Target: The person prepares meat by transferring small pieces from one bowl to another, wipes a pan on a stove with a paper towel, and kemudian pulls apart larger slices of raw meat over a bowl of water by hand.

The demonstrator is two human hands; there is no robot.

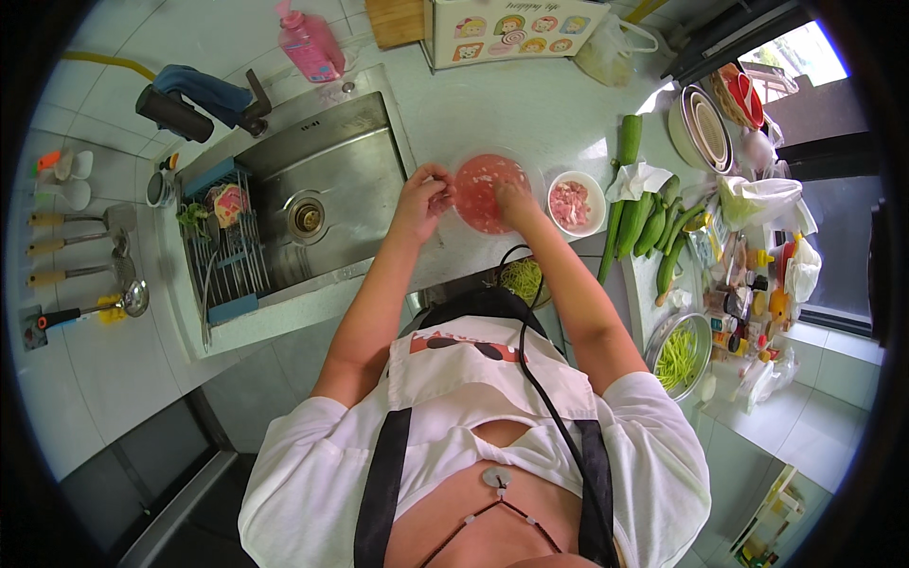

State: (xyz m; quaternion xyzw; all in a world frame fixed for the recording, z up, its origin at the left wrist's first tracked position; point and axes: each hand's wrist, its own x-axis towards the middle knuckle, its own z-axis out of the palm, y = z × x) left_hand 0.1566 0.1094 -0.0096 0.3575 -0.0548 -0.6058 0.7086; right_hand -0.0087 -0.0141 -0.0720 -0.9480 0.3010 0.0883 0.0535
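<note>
A clear bowl (488, 153) of reddish water with pale pink meat pieces (481, 195) stands on the counter, right of the sink. My right hand (513, 205) dips into the water from the bowl's near right side, and its fingers are hidden there. At the left rim, my left hand (426, 197) is closed, its fingers curled and pinched together. Whether it grips the rim or a small piece, I cannot make out. Just right of the clear bowl sits a small white bowl (600, 210) holding cut pink meat (570, 204).
Left lies a steel sink (350, 142) with a drain rack (227, 248) and faucet (175, 114). Behind it stands a pink pump bottle (311, 45). To the right are cucumbers (651, 227), bottles (734, 312) and a steel bowl (704, 343) of green shreds. A black cord (535, 379) hangs before me.
</note>
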